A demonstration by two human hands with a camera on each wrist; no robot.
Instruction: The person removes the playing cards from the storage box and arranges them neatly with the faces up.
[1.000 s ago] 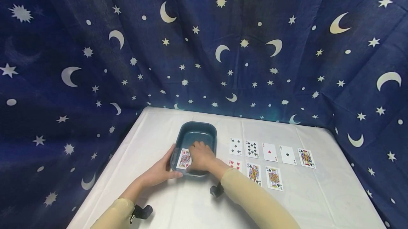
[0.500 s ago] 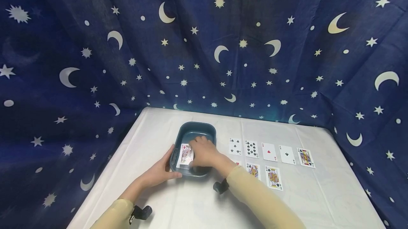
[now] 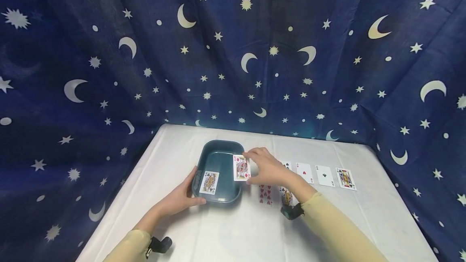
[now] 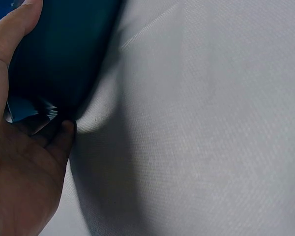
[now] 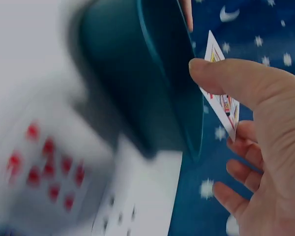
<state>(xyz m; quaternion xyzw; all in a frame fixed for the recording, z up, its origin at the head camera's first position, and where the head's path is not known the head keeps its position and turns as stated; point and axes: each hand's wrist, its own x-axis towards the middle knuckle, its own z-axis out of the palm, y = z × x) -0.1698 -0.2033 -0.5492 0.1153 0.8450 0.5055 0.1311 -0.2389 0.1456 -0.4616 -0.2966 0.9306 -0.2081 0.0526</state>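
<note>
A blue-green tray stands on the white-covered table, with a face card lying face up inside it at the near left. My left hand holds the tray's near left corner, thumb on one side and fingers on the other. In the left wrist view the thumb lies along the tray wall. Over the tray's right rim, my right hand pinches a diamond face card at its right edge. In the right wrist view that playing card is tilted, seen nearly edge-on between thumb and fingers.
Right of the tray lie playing cards in two rows, partly hidden by my right arm: a heart number card, a face card, an ace of hearts, an ace of clubs and another face card. A starry blue curtain hangs behind.
My right hand has lifted the diamond face card from the tray and moved right with it, leaving another face card visible inside. My left hand stays at the tray.
</note>
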